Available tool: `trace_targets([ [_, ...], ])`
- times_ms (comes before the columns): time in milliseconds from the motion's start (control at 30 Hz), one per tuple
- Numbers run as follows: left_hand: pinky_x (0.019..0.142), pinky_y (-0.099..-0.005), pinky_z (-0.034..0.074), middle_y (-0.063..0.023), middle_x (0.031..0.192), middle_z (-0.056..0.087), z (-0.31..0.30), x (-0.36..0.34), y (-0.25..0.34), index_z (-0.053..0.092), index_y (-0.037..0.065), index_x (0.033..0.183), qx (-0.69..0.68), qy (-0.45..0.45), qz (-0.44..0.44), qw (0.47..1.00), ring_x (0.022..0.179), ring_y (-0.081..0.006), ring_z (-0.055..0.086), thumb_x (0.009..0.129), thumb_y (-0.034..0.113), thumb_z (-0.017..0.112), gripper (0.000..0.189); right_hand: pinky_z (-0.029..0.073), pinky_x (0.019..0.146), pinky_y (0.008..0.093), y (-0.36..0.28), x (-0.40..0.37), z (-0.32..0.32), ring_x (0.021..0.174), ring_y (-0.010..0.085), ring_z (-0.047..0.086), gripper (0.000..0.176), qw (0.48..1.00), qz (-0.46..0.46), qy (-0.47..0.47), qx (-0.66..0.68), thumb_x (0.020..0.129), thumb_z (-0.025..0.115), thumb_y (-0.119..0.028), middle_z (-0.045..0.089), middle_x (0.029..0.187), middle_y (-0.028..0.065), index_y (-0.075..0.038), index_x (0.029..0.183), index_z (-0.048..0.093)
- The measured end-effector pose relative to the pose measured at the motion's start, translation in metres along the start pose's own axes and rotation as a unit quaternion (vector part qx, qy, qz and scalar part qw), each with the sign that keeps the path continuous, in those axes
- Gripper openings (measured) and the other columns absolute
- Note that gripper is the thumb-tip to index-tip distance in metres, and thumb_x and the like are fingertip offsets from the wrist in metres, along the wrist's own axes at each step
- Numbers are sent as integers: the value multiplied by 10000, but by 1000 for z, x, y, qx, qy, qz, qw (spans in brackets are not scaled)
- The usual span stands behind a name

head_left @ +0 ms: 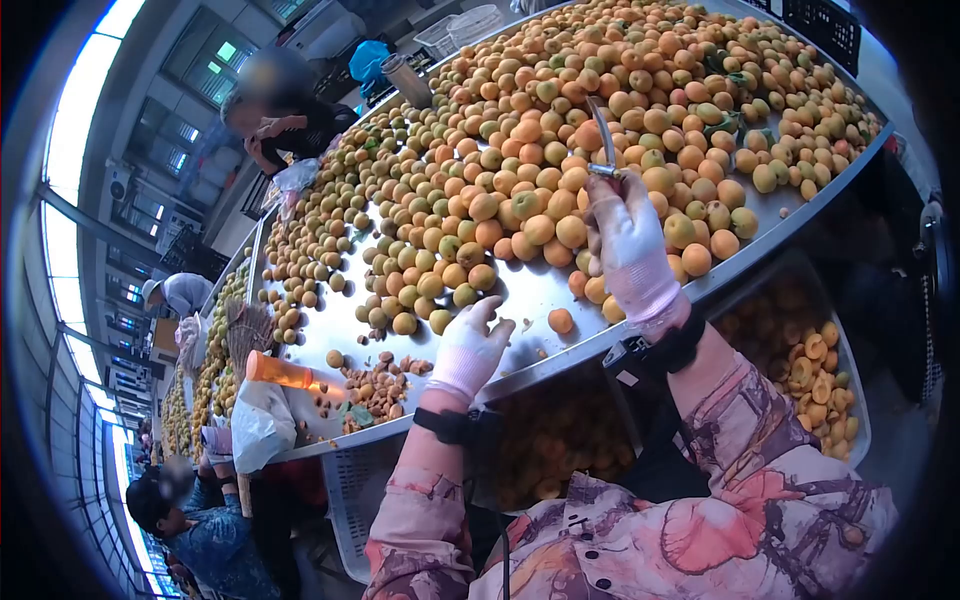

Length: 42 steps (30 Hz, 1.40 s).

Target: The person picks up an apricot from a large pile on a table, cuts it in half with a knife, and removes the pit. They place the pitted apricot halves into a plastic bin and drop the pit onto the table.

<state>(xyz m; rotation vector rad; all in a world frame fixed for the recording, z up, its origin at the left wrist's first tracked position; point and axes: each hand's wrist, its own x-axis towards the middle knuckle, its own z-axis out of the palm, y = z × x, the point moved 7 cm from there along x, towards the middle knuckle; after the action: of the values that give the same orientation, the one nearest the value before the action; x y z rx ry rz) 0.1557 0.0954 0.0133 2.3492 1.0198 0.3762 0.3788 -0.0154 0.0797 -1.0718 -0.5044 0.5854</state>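
My right hand (630,235), in a white glove, is closed around the handle of a small curved knife (604,135), whose blade points up over the heap of apricots (540,130). Bare fingertips show past the glove. My left hand (468,350), gloved the same way, hovers by the table's near edge with fingers apart and nothing visible in them. A loose apricot (560,320) lies between my hands on the metal table (325,235). Left of my left hand is a pile of apricot pits (378,388).
Crates of halved apricots (820,385) stand below the table edge. An orange cup (280,371), a plastic bag (262,425) and a whisk broom (248,330) are at left. Co-workers (205,530) sit along the table; a metal flask (405,80) stands across it.
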Motion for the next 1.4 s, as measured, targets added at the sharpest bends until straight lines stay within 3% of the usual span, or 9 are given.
trace_targets([
  [233, 1041, -453, 449, -199, 1391, 524, 42, 106, 22, 455, 52, 1443, 192, -7, 40, 981, 1202, -405, 549, 836, 213, 684, 668, 370, 415, 179, 3, -8, 8, 508, 20, 438, 242, 997, 73, -14, 25, 1042, 526, -253, 500, 742, -34, -52, 1165, 581],
  [300, 998, -465, 477, -176, 1268, 605, 51, 117, 16, 557, 46, 1320, 225, -15, 7, 974, 1156, -384, 575, 796, 239, 737, 587, 362, 401, 180, 6, -9, 14, 503, 13, 431, 255, 999, 49, -16, -4, 1055, 500, -271, 489, 733, -41, -60, 1166, 589],
  [433, 935, -424, 516, -195, 1126, 632, 49, 96, 22, 648, 39, 1079, 151, -15, 4, 988, 1071, -375, 621, 769, 277, 768, 409, 353, 392, 176, 13, -13, 28, 509, 11, 422, 277, 997, 50, -53, -23, 1052, 519, -298, 476, 716, -52, -66, 1182, 598],
  [567, 925, -411, 517, -231, 1075, 636, 40, 45, 16, 618, 18, 1105, 67, -116, -17, 991, 1045, -387, 629, 777, 308, 728, 451, 328, 371, 181, 31, -25, 43, 458, 13, 400, 291, 990, 88, -114, -9, 1058, 502, -333, 475, 685, -48, -78, 1176, 576],
  [700, 836, -367, 544, -194, 1064, 669, -1, 2, -11, 593, 9, 1247, -57, 29, -24, 998, 959, -303, 672, 815, 251, 743, 518, 314, 372, 174, 41, -45, 55, 451, 5, 382, 308, 974, 100, -198, -41, 1057, 495, -353, 468, 683, -47, -78, 1173, 573],
  [767, 685, -226, 524, -68, 1038, 662, -27, -36, 0, 559, 0, 1317, -347, 35, -127, 929, 865, -101, 641, 913, 201, 682, 467, 423, 528, 233, 51, -58, 60, 614, 58, 518, 250, 964, 56, -247, -83, 1035, 537, -227, 563, 779, -11, -31, 1187, 571],
  [900, 580, -180, 426, -43, 1022, 629, -37, -90, 4, 528, 14, 1339, -605, 130, -151, 771, 758, -68, 548, 949, 193, 638, 442, 509, 684, 395, 48, -92, 78, 742, 335, 664, 190, 925, -32, -315, -210, 952, 609, -157, 638, 768, 196, 5, 1047, 578],
  [1133, 614, -207, 411, -63, 1035, 603, -25, -130, 1, 460, 17, 1400, -630, 157, -146, 746, 710, -97, 498, 1001, 522, 537, 649, 521, 741, 425, 64, -127, 92, 898, 394, 671, 216, 864, -29, -417, -279, 940, 619, -168, 659, 912, 233, 16, 1034, 558],
  [1400, 669, -206, 432, -69, 1097, 597, -21, -136, 7, 461, 30, 1401, -559, 189, -111, 800, 795, -94, 521, 1063, 286, 499, 426, 525, 783, 466, 57, -138, 91, 928, 447, 643, 221, 849, -36, -438, -293, 923, 587, -168, 659, 931, 267, 23, 1032, 581],
])
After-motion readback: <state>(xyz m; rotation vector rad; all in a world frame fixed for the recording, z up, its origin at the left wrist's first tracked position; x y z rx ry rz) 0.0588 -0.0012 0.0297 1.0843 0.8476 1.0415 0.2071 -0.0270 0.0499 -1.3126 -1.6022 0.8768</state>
